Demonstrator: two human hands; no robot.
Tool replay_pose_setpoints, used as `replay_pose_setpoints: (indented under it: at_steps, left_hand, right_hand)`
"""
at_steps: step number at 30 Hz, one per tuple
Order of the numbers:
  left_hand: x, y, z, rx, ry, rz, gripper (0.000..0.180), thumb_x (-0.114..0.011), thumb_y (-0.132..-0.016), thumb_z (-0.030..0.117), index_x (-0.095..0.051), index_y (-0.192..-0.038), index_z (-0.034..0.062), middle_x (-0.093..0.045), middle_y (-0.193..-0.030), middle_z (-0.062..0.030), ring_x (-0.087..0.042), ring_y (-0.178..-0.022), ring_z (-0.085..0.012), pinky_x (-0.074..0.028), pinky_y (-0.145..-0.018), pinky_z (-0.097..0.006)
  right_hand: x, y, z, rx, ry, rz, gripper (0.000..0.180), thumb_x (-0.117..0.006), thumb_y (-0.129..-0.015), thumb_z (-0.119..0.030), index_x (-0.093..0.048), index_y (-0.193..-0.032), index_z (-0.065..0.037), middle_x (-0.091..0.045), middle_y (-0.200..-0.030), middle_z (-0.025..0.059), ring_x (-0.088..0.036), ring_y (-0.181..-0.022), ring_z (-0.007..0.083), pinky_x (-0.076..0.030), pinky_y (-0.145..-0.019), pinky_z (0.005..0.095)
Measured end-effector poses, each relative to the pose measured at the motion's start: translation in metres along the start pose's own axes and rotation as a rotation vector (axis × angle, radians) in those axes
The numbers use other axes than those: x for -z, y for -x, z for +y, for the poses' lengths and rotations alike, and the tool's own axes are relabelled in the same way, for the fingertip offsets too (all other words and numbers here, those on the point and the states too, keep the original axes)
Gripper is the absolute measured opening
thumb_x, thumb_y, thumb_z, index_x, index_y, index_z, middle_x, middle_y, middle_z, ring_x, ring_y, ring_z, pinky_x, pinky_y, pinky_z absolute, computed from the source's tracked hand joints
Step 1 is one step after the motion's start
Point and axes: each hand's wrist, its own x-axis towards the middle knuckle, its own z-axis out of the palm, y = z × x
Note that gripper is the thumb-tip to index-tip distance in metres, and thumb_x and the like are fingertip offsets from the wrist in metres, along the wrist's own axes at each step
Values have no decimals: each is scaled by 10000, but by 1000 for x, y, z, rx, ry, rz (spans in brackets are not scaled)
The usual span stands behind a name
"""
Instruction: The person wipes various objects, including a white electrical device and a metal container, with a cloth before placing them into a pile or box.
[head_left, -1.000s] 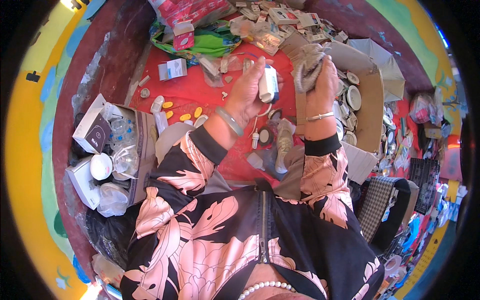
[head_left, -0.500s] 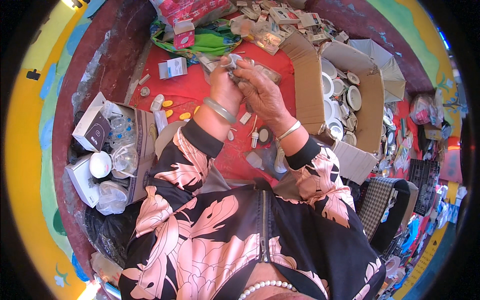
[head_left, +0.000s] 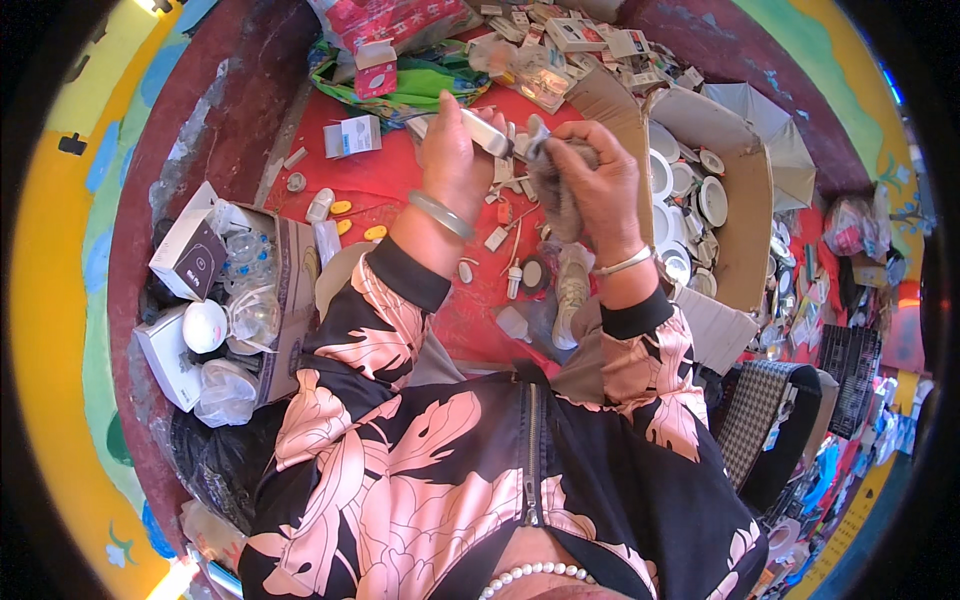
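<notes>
My left hand [head_left: 452, 160] grips a small white and grey oblong part [head_left: 486, 132] and holds it up above the red cloth [head_left: 395, 190]. My right hand [head_left: 595, 185] is closed on a crumpled grey rag [head_left: 551, 190] and presses it against the end of that part. Both hands meet in front of me, a little above the scattered small pieces on the cloth. A pale bangle sits on my left wrist and a thin metal one on my right.
A cardboard box [head_left: 735, 215] of round white fittings stands to the right. Left is a carton [head_left: 285, 290] with clear plastic wraps and white boxes. Small packets [head_left: 570, 35], a green cloth [head_left: 420, 85] and loose yellow and white bits lie on the red cloth.
A second ago the hands were apart, left with the white part, right with the rag. They have come together and the rag now touches the part.
</notes>
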Motion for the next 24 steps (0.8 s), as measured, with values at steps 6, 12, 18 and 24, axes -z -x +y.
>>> replay_pose_setpoints:
  at_steps: [6,12,18,24]
  left_hand:
    - [1,4,-15,-55,-116,-63,284,-467,-927,310,-402,-903,34,-492,-822,-96,-521,-729,-186,-502,-680,-341]
    - [-5,15,-20,-114,-143,-80,259,-475,-925,289,-392,-896,46,-488,-775,-73,-513,-684,-169,-477,-616,-321]
    - [-9,22,-20,-160,-190,-113,263,-468,-926,300,-405,-892,48,-501,-777,-76,-518,-694,-178,-480,-644,-337]
    - [0,12,-25,-134,-172,-196,309,-437,-933,346,-460,-882,42,-550,-803,-93,-555,-751,-205,-495,-718,-379]
  right_hand:
    - [-16,5,2,121,335,-47,233,-667,-685,-123,-609,-894,-36,-598,-864,138,-594,-806,294,-469,-713,366]
    - [-7,2,-1,-95,284,-202,276,-651,-656,-143,-607,-897,-15,-615,-871,167,-604,-839,293,-467,-751,355]
    - [-7,3,4,-91,260,-198,281,-636,-642,-143,-611,-890,-13,-613,-855,162,-603,-832,281,-465,-745,341]
    - [-21,11,8,-100,234,31,253,-634,-651,-137,-611,-874,-23,-599,-772,130,-592,-690,210,-467,-652,317]
